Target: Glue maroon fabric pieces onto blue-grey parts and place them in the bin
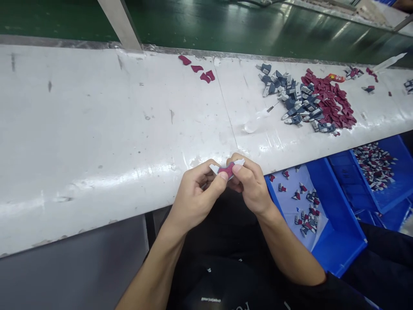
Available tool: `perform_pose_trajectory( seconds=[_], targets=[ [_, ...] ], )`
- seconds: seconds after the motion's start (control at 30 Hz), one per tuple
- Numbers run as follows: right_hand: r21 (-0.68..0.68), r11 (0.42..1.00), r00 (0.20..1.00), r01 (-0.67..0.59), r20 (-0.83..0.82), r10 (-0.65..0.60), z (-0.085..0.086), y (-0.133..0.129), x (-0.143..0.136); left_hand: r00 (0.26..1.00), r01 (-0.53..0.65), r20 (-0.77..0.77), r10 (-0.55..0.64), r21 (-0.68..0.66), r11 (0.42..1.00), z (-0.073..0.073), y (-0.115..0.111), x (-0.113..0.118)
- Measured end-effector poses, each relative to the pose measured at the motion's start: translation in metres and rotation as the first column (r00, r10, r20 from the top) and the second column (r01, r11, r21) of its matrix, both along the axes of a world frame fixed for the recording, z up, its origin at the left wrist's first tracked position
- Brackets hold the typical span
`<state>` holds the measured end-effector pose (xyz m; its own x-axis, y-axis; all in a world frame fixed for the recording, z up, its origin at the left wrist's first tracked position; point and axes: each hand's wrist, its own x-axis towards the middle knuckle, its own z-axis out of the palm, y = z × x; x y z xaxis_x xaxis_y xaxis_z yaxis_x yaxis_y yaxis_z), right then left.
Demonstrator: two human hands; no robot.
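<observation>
Near the front edge of the white table, my left hand (201, 191) and my right hand (250, 178) pinch one small part (226, 170) between them. The part has a dark red piece on its face and light grey pointed ends. Both thumbs press on the red piece; the curled fingers behind it are partly hidden. Farther back on the right lie a pile of blue-grey and light grey parts (292, 97) and, against it, a pile of dark red pieces (335, 103). Several loose red pieces (205, 78) rest at the back middle.
A translucent tool with a thin dark tip (256, 122) lies on the white table (97, 129). Blue bins (335, 215) with assembled parts stand below the table's right edge. A metal post (121, 23) rises at the back, before a green surface (193, 26).
</observation>
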<state>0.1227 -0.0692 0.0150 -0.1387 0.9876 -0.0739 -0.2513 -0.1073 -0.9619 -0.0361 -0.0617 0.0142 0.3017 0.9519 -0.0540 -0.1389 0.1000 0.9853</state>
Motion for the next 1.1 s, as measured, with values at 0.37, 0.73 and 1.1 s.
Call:
perform_pose_trajectory(
  seconds=[0.37, 0.73, 1.1],
  targets=[
    [0.061, 0.998, 0.999, 0.033, -0.029, -0.032, 0.005, 0.000, 0.000, 0.999, 0.040, -0.026, -0.041, -0.036, 0.999, -0.001, 0.001, 0.000],
    [0.048, 0.985, 0.986, 0.166, 0.010, -0.167, 0.000, -0.007, 0.016, 0.957, 0.036, -0.290, -0.006, 0.097, 0.995, -0.002, 0.000, -0.003],
    [-0.226, 0.440, 0.494, 0.869, 0.443, -0.748, -0.075, -0.076, 0.162, 0.923, -0.081, -0.377, 0.075, 0.001, 0.997, 0.007, -0.006, 0.006]
  ],
)
